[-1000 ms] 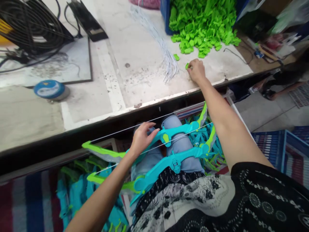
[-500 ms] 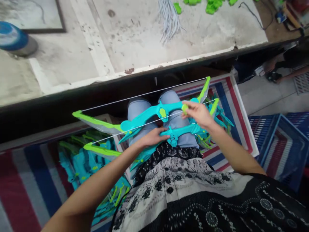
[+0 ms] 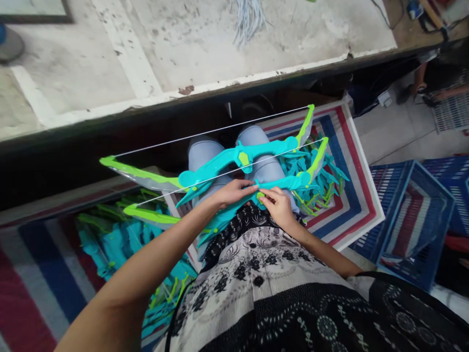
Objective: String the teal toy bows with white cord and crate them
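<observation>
Two teal-and-green toy bows with white strings lie across my lap. The nearer toy bow [image 3: 287, 183] is gripped at its middle by my left hand [image 3: 234, 192], fingers closed round it. My right hand [image 3: 281, 208] pinches a small green plastic piece [image 3: 260, 195] against the centre of this bow. Fingers partly hide how the piece sits there. Beyond it, the farther toy bow [image 3: 220, 163] rests over my knees, with a green piece [image 3: 244, 159] at its centre. Neither hand touches that one.
A worn white workbench [image 3: 205, 58] with a bundle of pale strings [image 3: 249, 19] runs along the front. Striped-lined bins hold many toy bows, at left [image 3: 120, 244] and right [image 3: 322, 171]. Blue crates [image 3: 421, 239] stand at right. Another person's arm [image 3: 420, 78] shows far right.
My right hand has brought the green piece from above the farther bow down to the nearer bow's centre. My left hand stays on that bow. The view has shifted slightly.
</observation>
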A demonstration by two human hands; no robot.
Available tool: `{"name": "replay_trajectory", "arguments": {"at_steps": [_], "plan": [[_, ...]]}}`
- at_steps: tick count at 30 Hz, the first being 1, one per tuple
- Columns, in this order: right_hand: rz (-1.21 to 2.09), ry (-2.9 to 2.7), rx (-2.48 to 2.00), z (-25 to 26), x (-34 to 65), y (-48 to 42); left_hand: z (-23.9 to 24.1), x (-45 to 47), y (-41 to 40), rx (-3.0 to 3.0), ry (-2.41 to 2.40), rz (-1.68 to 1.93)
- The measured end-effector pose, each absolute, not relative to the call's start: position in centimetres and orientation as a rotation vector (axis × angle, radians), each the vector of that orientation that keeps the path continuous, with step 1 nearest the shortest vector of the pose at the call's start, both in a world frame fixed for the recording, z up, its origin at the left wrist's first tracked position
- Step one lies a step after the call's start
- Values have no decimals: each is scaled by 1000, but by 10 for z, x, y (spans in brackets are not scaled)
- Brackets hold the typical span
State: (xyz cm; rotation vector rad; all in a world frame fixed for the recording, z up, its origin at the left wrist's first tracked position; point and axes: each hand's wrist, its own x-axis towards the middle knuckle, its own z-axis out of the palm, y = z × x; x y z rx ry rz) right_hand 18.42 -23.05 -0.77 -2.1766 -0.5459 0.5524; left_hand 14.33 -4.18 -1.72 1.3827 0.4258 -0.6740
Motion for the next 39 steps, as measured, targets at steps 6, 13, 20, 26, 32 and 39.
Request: {"name": "replay_trajectory", "arguments": {"at_steps": [6, 13, 20, 26, 32, 39], "plan": [[499, -436, -2344, -12, 179, -231, -20, 147, -41, 1553, 365, -596], [712, -385, -2251, -13, 180, -244, -20, 152, -46, 1652, 306, -571], [966, -344, -1844, -32, 182, -241, -20, 153, -48, 1668, 285, -691], [899, -349, -1935, -34, 180, -237, -26, 158, -45, 1688, 276, -701], [913, -999, -2385, 13, 237, -234, -6, 131, -66, 2291, 347, -351], [287, -1730, -2391, 20, 330, -161, 1, 84, -110, 2324, 482, 109]]}}
